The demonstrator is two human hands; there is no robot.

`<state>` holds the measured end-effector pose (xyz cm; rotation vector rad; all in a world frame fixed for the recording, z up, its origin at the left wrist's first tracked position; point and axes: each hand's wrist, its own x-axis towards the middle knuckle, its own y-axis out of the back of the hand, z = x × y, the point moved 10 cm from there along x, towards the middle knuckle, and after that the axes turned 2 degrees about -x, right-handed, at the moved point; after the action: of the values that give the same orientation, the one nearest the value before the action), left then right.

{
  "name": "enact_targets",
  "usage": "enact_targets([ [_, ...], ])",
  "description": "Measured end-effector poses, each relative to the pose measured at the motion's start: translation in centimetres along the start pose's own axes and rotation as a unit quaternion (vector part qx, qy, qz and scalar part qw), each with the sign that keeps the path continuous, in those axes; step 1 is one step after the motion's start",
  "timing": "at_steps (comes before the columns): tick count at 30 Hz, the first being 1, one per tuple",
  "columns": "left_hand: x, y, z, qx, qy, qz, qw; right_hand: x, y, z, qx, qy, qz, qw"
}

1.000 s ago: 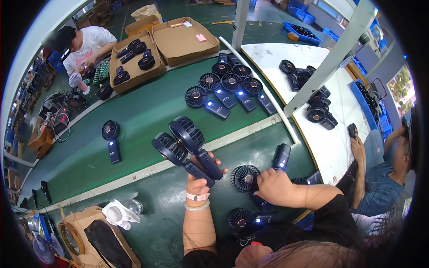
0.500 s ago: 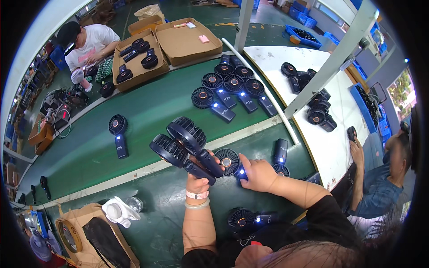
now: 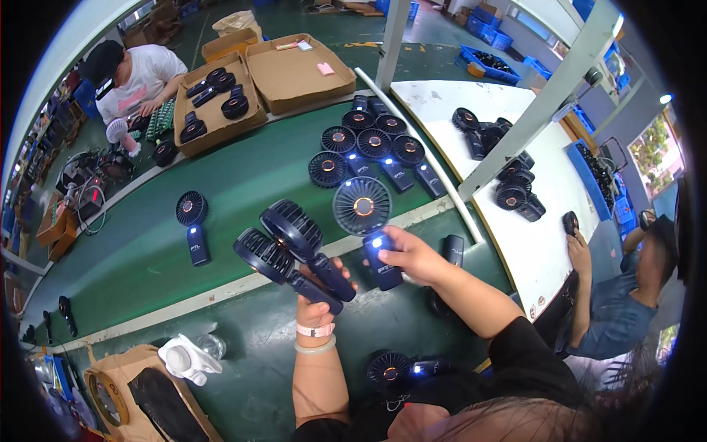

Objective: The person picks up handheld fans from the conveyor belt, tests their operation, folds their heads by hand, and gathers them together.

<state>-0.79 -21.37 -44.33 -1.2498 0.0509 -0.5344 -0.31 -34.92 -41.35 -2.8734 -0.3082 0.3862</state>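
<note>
My left hand is closed round the handles of two dark handheld fans, whose round heads tilt up and to the left. In my right hand is a third handheld fan, held upright by its handle with a white light glowing on it. Its head overlaps the lower edge of a group of dark fans lying on the green belt. A single lit fan lies on the belt to the left. Close to my body another lit fan lies on the near bench.
Along the belt's far side stand cardboard trays, one with several fans. A white side table at the right bears more fans, past a metal post. Two people sit nearby, far left and right. A cardboard box stands at the near left.
My right hand has lifted the third fan off the near bench and raised it upright over the belt's edge. The left hand with its two fans has shifted slightly left.
</note>
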Motion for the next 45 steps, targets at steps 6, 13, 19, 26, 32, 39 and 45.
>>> enact_targets([
  [6, 0.3, 0.0, 0.1, 0.007, -0.007, 0.016, 1.000, 1.4, -1.3, -0.4, 0.004, 0.052, -0.015, 0.999],
  [13, 0.5, 0.5, -0.2, 0.023, 0.007, 0.019, 1.000, 2.0, -0.8, 0.5, 0.028, 0.054, -0.007, 0.998],
  [19, 0.2, 0.8, -0.4, 0.036, 0.023, 0.050, 0.998, 2.2, -0.2, 0.7, 0.024, 0.059, 0.006, 0.998],
  [26, 0.3, 1.6, -1.1, 0.052, 0.034, 0.068, 0.996, 2.5, 0.6, 1.4, 0.039, 0.061, 0.033, 0.997],
  [32, 1.2, -0.2, -1.4, -0.013, 0.046, 0.069, 0.996, 2.2, -0.3, 1.0, -0.053, 0.111, 0.012, 0.992],
  [39, 0.4, 0.1, -2.1, -0.055, 0.096, 0.004, 0.994, 1.1, -2.4, -1.4, -0.242, 0.250, -0.058, 0.936],
  [45, 0.4, 0.4, -2.0, 0.000, 0.073, 0.036, 0.997, 0.9, -2.2, -1.4, -0.255, 0.251, -0.063, 0.932],
])
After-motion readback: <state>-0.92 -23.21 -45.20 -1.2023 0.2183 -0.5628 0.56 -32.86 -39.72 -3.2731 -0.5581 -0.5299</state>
